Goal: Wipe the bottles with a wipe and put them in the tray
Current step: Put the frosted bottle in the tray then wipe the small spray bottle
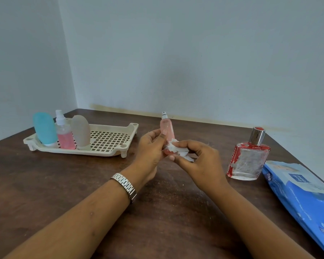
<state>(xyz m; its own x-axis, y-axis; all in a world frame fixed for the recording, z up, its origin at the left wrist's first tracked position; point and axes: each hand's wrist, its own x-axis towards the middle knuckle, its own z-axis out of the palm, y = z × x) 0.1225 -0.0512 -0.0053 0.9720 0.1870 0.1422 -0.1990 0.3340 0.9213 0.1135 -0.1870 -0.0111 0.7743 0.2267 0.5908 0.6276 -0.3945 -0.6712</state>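
My left hand (pixel 151 146) grips a slim pink spray bottle (pixel 167 129) upright above the middle of the table, thumb on its front. My right hand (pixel 196 159) pinches a crumpled white wipe (pixel 177 149) against the bottle's lower part. The cream slotted tray (pixel 108 141) lies at the left. At its left end stand three bottles: a blue squeeze bottle (pixel 45 129), a pink spray bottle (pixel 64 133) and a grey squeeze bottle (pixel 80 131). A glass perfume bottle (pixel 249 157) with red trim and a silver cap stands on the table to the right.
A blue pack of wet wipes (pixel 303 195) lies at the table's right edge. The dark wooden table (pixel 166 212) sits in a corner, with walls behind and to the left. A metal watch (pixel 124 186) is on my left wrist.
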